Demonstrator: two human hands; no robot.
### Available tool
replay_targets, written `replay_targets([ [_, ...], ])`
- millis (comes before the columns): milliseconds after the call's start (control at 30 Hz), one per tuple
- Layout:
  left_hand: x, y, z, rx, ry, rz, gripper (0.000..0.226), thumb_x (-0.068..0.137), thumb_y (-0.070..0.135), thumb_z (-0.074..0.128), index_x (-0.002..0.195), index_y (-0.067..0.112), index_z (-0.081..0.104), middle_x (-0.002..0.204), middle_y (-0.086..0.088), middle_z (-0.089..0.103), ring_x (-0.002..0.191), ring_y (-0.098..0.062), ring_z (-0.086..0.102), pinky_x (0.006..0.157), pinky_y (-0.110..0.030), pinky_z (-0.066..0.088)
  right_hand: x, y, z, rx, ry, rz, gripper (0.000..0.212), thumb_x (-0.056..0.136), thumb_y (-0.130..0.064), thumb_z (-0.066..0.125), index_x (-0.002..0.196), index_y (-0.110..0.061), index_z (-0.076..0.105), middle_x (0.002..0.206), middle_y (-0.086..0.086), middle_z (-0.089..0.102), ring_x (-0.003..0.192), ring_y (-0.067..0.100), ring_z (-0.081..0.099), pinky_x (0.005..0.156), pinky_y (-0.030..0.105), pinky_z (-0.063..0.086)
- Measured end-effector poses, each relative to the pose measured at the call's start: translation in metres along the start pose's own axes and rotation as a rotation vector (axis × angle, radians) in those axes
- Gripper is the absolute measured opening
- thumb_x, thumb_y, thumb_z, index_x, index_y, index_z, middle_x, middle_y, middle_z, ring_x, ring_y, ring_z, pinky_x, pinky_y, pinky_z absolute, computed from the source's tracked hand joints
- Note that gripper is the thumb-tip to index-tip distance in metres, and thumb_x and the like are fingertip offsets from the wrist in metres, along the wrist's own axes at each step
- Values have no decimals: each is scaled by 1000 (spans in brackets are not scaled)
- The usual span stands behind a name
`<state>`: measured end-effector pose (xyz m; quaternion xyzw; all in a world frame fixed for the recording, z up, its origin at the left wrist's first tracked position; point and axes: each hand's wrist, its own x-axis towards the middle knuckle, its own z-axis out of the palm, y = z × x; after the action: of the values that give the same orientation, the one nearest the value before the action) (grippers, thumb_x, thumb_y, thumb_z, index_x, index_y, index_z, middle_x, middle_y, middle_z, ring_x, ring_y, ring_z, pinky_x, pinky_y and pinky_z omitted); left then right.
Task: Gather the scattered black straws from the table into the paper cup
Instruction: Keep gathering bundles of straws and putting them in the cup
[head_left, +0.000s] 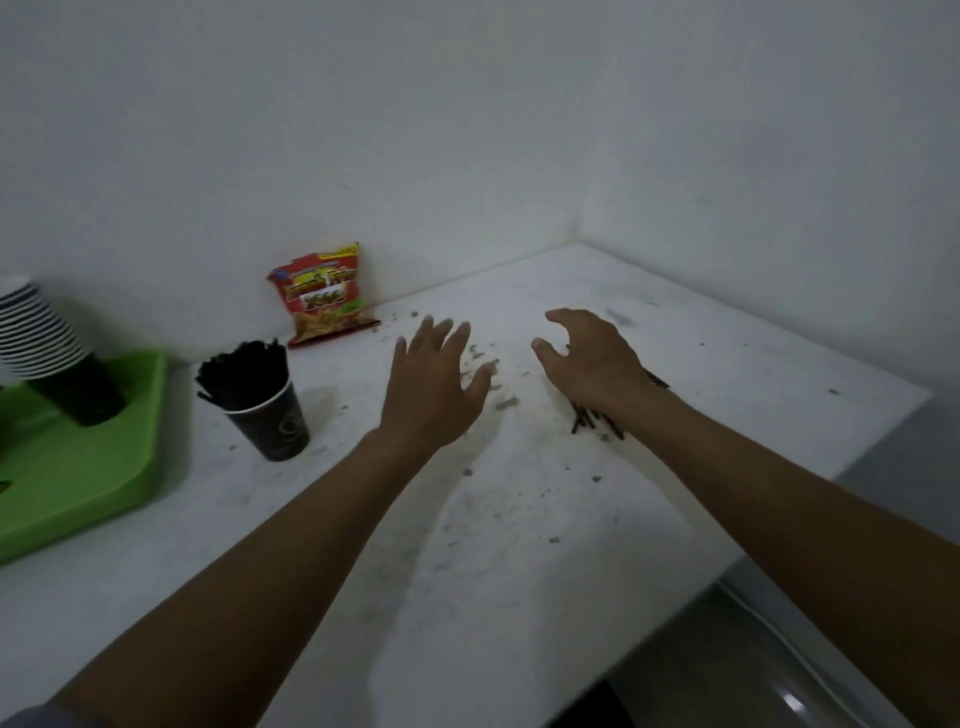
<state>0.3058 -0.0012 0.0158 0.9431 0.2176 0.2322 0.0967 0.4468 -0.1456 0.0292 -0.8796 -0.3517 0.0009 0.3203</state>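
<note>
My left hand (434, 384) hovered flat, fingers spread, holding nothing; left of it the paper cup (272, 423) stood packed with straws. My right hand (589, 364), fingers loosely curled and empty, covered the scattered black straws (587, 418) on the table (493, 545).

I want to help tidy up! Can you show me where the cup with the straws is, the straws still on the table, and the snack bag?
paper cup (272, 423), head view, on its dark side wall.
loose straws (584, 418), head view, on the ends sticking out under the right wrist.
snack bag (322, 299), head view, on its red front.
</note>
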Motion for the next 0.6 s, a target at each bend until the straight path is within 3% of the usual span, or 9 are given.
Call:
replay_targets([
  [100,-3,14,28,-21,-86,3,64,101,48,48,157,19,36,165,-5,32,156,-24,15,126,-51,12,-6,27,-5,-55,21,76,54,96,-51,54,140,-20,56,145,0,52,132,21,50,106,38,42],
  [167,-7,17,42,-25,-134,1,64,101,48,48,157,19,36,165,-5,31,156,-24,16,126,-50,12,-9,37,-3,-134,46,92,43,90,-59,56,105,-20,68,112,1,65,106,25,62,83,35,49],
  [233,-12,18,52,-31,-170,-13,63,102,49,45,157,20,35,166,-3,30,156,-24,16,126,-50,12,-14,42,-1,-212,63,109,48,79,-72,57,80,-24,61,86,-3,61,84,23,62,71,34,49],
  [333,-17,15,62,-16,-218,-37,64,102,54,38,156,21,36,166,-3,31,155,-23,19,125,-53,14,-23,44,8,-329,57,131,63,67,-84,55,89,-27,65,96,-4,62,93,22,60,85,40,48],
  [400,-19,12,65,-7,-227,-45,64,102,56,36,155,20,39,164,-5,33,154,-23,22,125,-54,14,-27,46,15,-363,73,101,62,70,-82,56,94,-26,68,103,-3,64,102,22,60,90,42,47],
  [533,-19,9,67,0,-225,-42,63,102,57,34,154,22,41,164,-4,33,154,-22,22,126,-52,12,-26,49,25,-298,76,-21,45,91,-52,60,121,-20,69,118,2,68,114,24,59,96,42,47],
  [600,-20,8,67,-10,-216,-39,63,101,57,34,153,22,43,164,-4,34,154,-21,22,126,-51,12,-27,47,25,-264,68,-62,37,94,-41,60,123,-19,69,120,1,68,112,24,60,94,40,48],
])
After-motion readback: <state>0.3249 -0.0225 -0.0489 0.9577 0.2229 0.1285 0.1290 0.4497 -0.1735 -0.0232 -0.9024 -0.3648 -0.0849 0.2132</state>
